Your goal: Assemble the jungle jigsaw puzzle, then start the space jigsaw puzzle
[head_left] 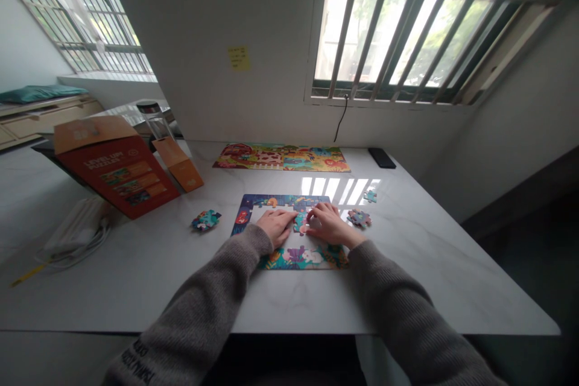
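Observation:
A partly assembled jigsaw puzzle (294, 256) lies on the white table, its edge pieces joined round a pale middle. My left hand (277, 226) rests palm down over its left middle, fingers lying flat, with the fingertips at the left side of a teal and pink piece (300, 223). On that piece's right side is my right hand (326, 223), its fingers curled and its thumb and fingertips close together at the edge. A small pile of loose pieces (205, 220) sits left of the puzzle, another pile (359, 218) right of it.
A single piece (370, 196) lies behind the right pile. Along the wall is a finished farm puzzle (280, 157), with a black phone (382, 158) to its right. At the left stand a red puzzle box (122, 169), a glass bottle (156, 120) and a white power strip with cables (75, 229).

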`<state>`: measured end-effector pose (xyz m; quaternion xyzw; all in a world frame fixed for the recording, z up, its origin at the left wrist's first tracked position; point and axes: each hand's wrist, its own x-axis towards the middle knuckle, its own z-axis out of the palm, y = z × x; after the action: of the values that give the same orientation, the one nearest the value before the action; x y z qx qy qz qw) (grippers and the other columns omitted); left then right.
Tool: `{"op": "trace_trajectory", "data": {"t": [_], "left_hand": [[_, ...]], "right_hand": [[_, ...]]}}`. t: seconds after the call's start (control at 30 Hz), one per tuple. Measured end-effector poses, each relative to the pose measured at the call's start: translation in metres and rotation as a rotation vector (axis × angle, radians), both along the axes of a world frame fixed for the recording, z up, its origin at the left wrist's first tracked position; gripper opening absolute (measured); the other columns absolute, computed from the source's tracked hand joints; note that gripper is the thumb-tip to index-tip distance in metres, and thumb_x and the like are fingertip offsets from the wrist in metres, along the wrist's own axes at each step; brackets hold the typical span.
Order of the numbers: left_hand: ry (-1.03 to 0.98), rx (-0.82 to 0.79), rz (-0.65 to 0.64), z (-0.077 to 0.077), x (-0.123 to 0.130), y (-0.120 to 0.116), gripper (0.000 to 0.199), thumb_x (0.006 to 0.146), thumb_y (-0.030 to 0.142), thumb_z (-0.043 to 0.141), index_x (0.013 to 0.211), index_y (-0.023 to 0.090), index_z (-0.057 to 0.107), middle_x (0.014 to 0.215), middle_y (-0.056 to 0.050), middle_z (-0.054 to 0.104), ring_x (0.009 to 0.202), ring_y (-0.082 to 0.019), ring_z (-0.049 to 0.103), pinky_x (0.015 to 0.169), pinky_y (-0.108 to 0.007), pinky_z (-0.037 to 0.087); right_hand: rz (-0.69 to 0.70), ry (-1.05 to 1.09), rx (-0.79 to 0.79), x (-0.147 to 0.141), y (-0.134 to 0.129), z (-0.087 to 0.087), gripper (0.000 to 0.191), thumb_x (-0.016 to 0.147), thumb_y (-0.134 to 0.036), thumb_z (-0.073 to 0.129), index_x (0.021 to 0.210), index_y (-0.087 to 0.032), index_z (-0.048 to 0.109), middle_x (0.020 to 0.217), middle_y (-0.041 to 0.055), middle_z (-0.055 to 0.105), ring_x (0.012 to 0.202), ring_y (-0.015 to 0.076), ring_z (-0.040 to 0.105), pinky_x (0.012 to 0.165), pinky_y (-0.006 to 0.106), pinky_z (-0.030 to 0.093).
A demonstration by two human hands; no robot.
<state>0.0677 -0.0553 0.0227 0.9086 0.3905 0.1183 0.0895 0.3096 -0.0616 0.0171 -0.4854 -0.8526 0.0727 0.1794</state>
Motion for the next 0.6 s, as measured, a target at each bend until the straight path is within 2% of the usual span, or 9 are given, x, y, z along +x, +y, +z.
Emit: {"op": "trace_trajectory", "data": {"t": [0.17, 0.4, 0.53, 0.6], "left_hand": [[0.004, -0.014, 0.001, 0.0023, 0.0000, 0.0000, 0.052, 0.088, 0.020, 0.053, 0.140, 0.019, 0.050, 0.136, -0.011, 0.061, 0.127, -0.026, 0.054, 0.108, -0.044, 0.039], [-0.009, -0.014, 0.019, 0.0012, -0.0002, 0.0023, 0.054, 0.088, 0.022, 0.053, 0.142, 0.019, 0.048, 0.135, -0.012, 0.062, 0.126, -0.026, 0.055, 0.107, -0.044, 0.040], [-0.014, -0.017, 0.013, 0.0005, -0.0009, 0.0017, 0.053, 0.087, 0.025, 0.055, 0.139, 0.020, 0.050, 0.134, -0.012, 0.062, 0.125, -0.027, 0.055, 0.107, -0.045, 0.039], [-0.019, -0.018, 0.003, 0.0003, -0.0012, 0.0012, 0.048, 0.087, 0.026, 0.056, 0.135, 0.021, 0.053, 0.134, -0.010, 0.063, 0.126, -0.027, 0.055, 0.108, -0.045, 0.037]], "right_hand": [[0.016, 0.006, 0.038, 0.0001, 0.0006, -0.0007, 0.030, 0.079, -0.038, 0.079, 0.101, -0.024, 0.065, 0.108, 0.0069, 0.059, 0.110, 0.0269, 0.049, 0.105, 0.047, 0.034], [0.010, 0.025, 0.052, 0.0001, 0.0001, 0.0015, 0.036, 0.079, -0.040, 0.078, 0.103, -0.022, 0.058, 0.107, 0.0074, 0.060, 0.106, 0.0268, 0.051, 0.097, 0.043, 0.039], [-0.025, 0.109, 0.042, -0.0017, -0.0008, -0.0011, 0.036, 0.078, -0.042, 0.078, 0.098, -0.022, 0.054, 0.101, 0.0056, 0.063, 0.099, 0.0262, 0.053, 0.090, 0.041, 0.040], [-0.043, 0.179, 0.030, -0.0043, -0.0009, -0.0024, 0.030, 0.080, -0.037, 0.076, 0.094, -0.022, 0.054, 0.096, 0.0040, 0.065, 0.094, 0.0246, 0.054, 0.087, 0.040, 0.039]]}}
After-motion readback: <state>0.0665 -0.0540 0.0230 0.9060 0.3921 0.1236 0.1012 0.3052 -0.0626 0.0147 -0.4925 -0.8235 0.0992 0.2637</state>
